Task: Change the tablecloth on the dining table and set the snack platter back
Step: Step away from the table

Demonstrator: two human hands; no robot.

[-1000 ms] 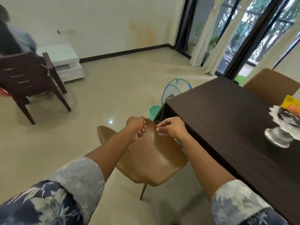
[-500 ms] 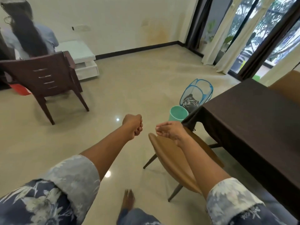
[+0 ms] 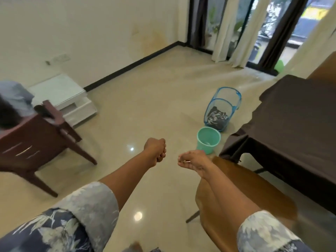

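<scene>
The dining table [image 3: 294, 128] stands at the right, covered by a dark brown tablecloth whose corner hangs down near the floor. The snack platter is out of view. My left hand [image 3: 155, 150] is held out over the floor in a closed fist with nothing in it. My right hand [image 3: 192, 160] is a little to its right, fingers curled inward, and I see nothing held in it. Neither hand touches the table or the cloth.
A tan chair [image 3: 251, 190] sits under my right forearm beside the table. On the floor ahead stand a teal bucket [image 3: 208, 140] and a blue mesh hamper [image 3: 224, 108] holding dark cloth. A person sits in a dark wooden chair [image 3: 38, 140] at left, by a white low table [image 3: 60, 93].
The view has swung left, away from the table, and the platter has left the frame. My hands have come off the tan chair's back and stay curled over the floor.
</scene>
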